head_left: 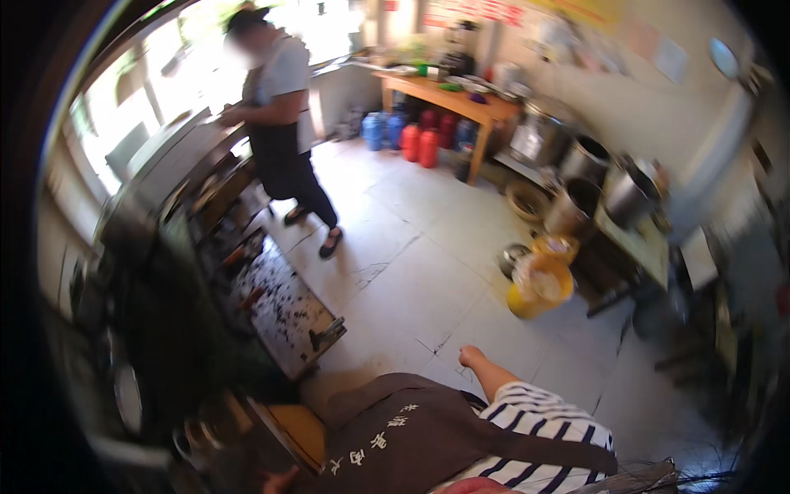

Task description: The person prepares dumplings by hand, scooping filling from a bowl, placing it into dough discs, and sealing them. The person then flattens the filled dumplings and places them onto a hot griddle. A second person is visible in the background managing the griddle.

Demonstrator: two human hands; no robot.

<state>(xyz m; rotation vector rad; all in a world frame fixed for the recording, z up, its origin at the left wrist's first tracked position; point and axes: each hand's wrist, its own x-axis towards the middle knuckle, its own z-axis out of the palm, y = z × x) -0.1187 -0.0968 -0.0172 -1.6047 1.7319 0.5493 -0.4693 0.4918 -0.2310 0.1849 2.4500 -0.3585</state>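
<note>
My right hand (472, 356) hangs in front of me at the right, above the pale tiled floor (426, 296). Its fingers are curled in, and I see nothing in them. Part of my left hand (281, 480) shows at the bottom edge, dim and cut off, close to a brown wooden panel (296, 429); whether it holds anything is hidden. I wear a dark brown apron (395, 432) bearing writing over a striped shirt. Ahead to my left is a low table (296, 309) scattered with black bits, with a dark metal fitting (327, 333) at its near corner.
Another person (278, 117) stands at a counter (179, 145) by the window. A yellow bucket (540, 287) with a plastic liner stands on the floor at right, near tall metal pots (574, 204). Red and blue flasks (410, 142) sit beneath a wooden table (444, 96).
</note>
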